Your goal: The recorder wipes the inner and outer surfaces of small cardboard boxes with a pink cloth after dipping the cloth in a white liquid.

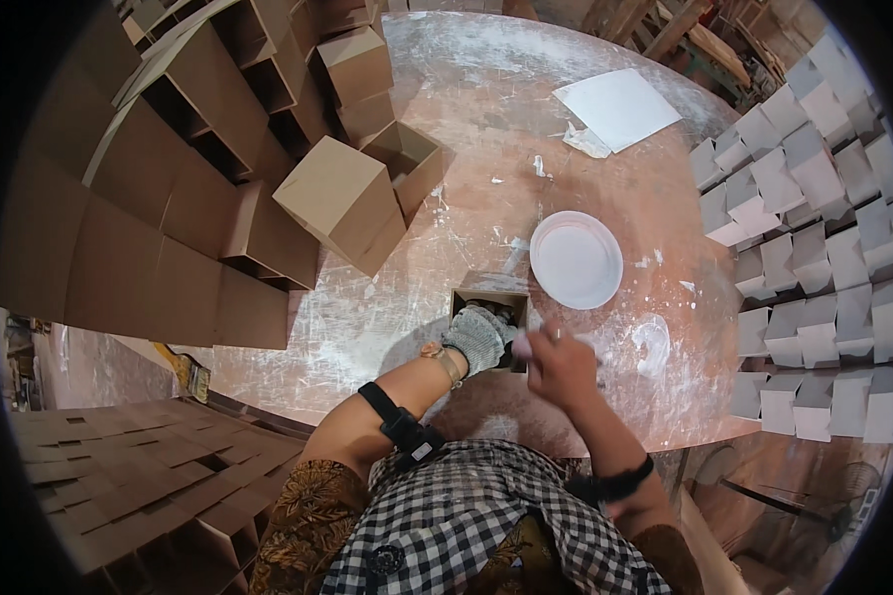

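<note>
A small open cardboard box [490, 296] sits near me on the table. My left hand [476, 337], in a grey knitted glove, reaches into it; the fingers are hidden inside. Just right of the box is my bare right hand [563, 367], slightly smeared by motion. Its fingers are curled together, and a pinkish patch at their tips is too blurred to tell apart as a thing or a fingertip. Beyond that hand stands a shallow round white dish [576, 260].
Brown cardboard boxes [339, 203] are stacked high on the left, with more brown ones [149, 466] low at the lower left. Rows of white boxes [809, 273] fill the right. A white sheet [620, 107] lies on the far part of the paint-smeared table [466, 99]. A brush [191, 375] is at the left edge.
</note>
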`<action>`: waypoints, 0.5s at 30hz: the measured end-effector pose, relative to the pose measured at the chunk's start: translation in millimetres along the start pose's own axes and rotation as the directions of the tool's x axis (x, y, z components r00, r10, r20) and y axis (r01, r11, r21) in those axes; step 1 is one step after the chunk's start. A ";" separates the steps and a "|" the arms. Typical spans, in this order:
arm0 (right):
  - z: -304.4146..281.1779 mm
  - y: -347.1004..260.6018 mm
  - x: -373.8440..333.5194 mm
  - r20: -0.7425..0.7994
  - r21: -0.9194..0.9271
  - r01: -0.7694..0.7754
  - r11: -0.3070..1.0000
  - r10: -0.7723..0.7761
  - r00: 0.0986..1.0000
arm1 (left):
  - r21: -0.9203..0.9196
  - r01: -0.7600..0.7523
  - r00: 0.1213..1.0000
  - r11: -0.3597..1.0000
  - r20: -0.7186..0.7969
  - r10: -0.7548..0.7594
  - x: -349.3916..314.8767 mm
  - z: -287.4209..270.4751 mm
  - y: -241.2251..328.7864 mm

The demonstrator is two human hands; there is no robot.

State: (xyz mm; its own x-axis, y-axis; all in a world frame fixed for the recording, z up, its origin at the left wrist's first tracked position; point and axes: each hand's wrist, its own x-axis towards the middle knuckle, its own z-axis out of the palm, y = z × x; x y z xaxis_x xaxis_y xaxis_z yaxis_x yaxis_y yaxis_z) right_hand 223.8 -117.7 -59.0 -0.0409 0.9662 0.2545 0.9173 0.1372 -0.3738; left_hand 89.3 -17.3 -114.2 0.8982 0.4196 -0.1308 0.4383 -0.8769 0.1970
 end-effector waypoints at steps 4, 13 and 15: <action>11.4 34.7 45.5 -0.156 -0.008 -0.036 0.999 0.034 0.987 | -0.003 -0.009 0.999 1.000 0.049 0.009 12.6 8.6 3.0; -5.0 -9.7 -56.4 0.082 0.177 -0.039 0.983 0.025 0.996 | -0.060 0.037 0.994 0.997 0.108 -0.030 1.6 -3.9 -0.6; -6.6 -2.7 -58.9 0.193 0.240 -0.060 0.969 0.013 0.981 | -0.049 0.030 0.993 0.998 0.116 -0.025 4.1 -7.2 -0.8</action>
State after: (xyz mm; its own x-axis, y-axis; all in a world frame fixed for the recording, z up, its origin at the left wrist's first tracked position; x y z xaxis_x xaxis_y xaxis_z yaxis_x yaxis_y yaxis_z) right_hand 226.4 -176.4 -67.1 -0.1044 0.9919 0.0724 0.7962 0.1270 -0.5916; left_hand 92.8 -13.2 -107.9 0.8774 0.4108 -0.2478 0.4665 -0.8511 0.2407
